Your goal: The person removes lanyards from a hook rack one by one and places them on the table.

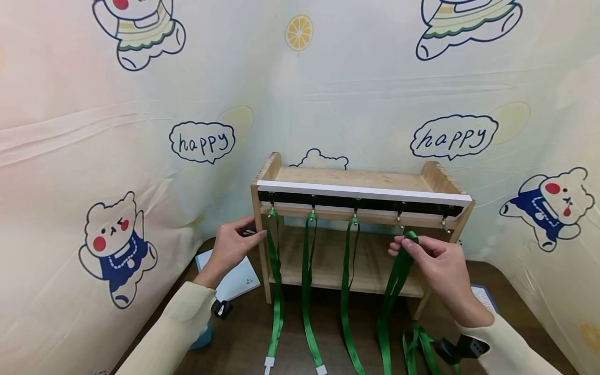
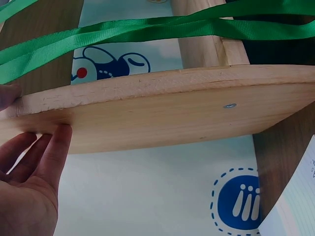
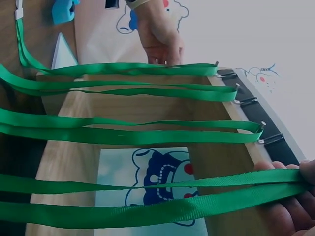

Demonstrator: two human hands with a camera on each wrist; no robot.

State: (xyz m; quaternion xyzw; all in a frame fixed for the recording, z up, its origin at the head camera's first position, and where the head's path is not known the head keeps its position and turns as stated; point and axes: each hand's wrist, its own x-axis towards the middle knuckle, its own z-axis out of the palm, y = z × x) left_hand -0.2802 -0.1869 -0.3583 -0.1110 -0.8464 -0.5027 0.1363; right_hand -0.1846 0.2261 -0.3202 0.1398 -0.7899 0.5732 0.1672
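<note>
A small wooden rack stands on the table with a row of metal hooks along its front rail. Three green lanyards hang from the hooks at the left and middle. My right hand pinches the looped top of another green lanyard, just below the fourth hook. In the right wrist view this lanyard's two straps run leftward from my fingers. My left hand holds the rack's left side panel, thumb at its front edge and fingers against its outer face.
More green lanyard lies on the table at the lower right. The rightmost hook is bare. A pale blue booklet lies left of the rack, near a blue object. Printed cloth surrounds the table.
</note>
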